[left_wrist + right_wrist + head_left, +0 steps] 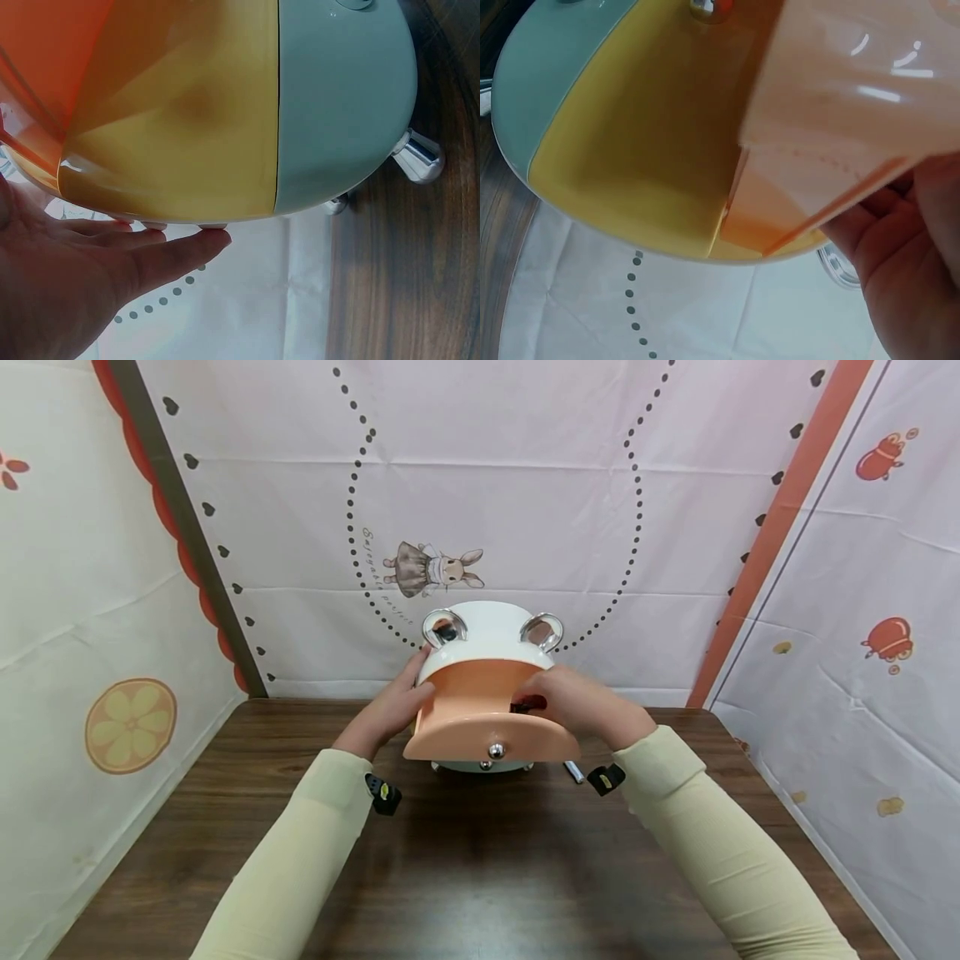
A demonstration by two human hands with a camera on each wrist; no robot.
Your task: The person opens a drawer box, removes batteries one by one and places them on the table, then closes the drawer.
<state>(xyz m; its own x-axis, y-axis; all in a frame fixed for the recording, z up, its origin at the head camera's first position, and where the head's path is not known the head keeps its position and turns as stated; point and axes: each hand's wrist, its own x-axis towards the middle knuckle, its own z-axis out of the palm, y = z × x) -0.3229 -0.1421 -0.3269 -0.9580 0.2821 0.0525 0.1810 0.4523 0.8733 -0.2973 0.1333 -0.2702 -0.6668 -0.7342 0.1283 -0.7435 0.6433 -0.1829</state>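
A small rounded storage box (480, 631) with silver ring ears stands on the table, its orange top drawer (491, 739) pulled out toward me. Beneath that drawer are a yellow drawer (180, 135) and a green one (345, 112), both closed. My left hand (390, 710) rests along the box's left side, its fingers extended against the wall. Over the right edge of the orange drawer reaches my right hand (581, 703), with curled fingers inside at a small dark red-and-black item (529, 703). That item is mostly hidden, and its kind cannot be told.
On the brown wooden table (480, 860), a slim silver object (573, 772) lies right of the box. Short silver feet (420, 156) hold the box up. A printed cloth (495, 510) hangs close behind it, with more cloth at both sides.
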